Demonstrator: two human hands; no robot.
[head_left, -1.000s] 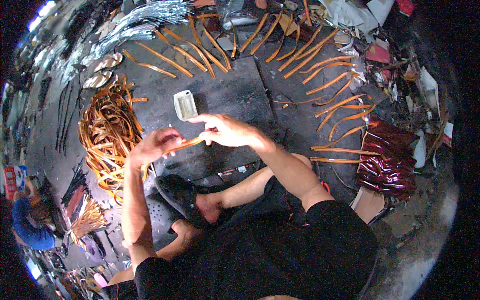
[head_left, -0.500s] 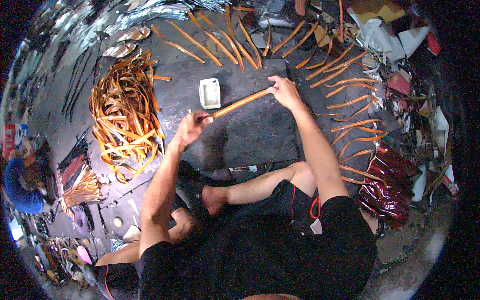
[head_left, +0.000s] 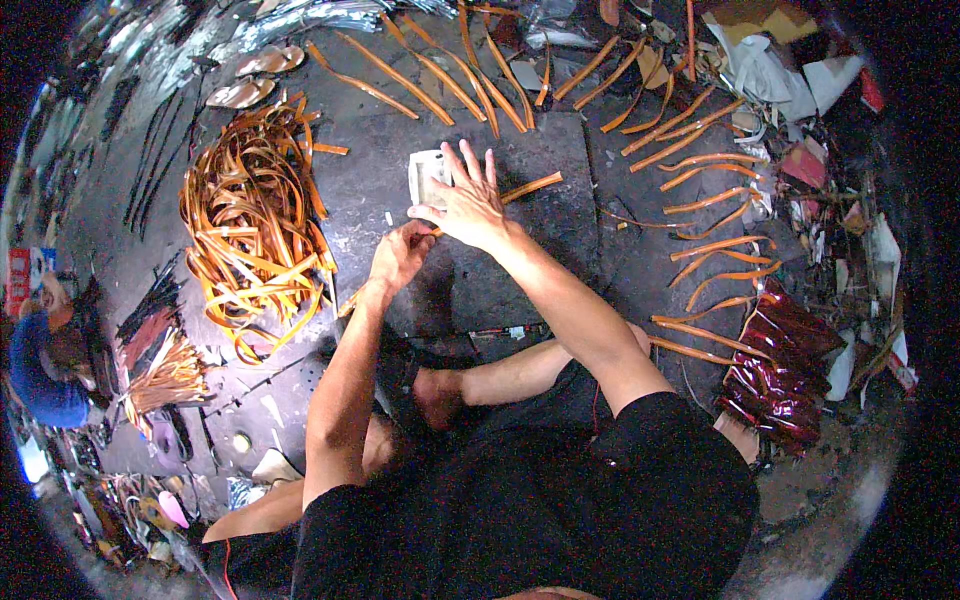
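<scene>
Sitting cross-legged at a dark flat work slab (head_left: 520, 270) on the floor, working one long orange-brown strip (head_left: 530, 186) laid diagonally across it. Pressing the strip flat with the right hand (head_left: 468, 205), fingers spread apart and palm down, apparently to pin it against the slab and stop it curling. Pinching the nearer part of the strip with the left hand (head_left: 400, 255), fingers curled together around it, probably to keep it taut; impossible to tell whether a small tool is also tucked in that fist. Leaving the far end of the strip poking out beyond the right hand toward the slab's right edge. Keeping a small white rectangular block (head_left: 428, 176) touching the right hand's fingertips, within easy reach. Heaping a tangled pile of orange strips (head_left: 250, 225) to the left, well apart. Spreading single curved orange strips (head_left: 700, 205) separately along the top and right, seemingly to keep them from touching.
</scene>
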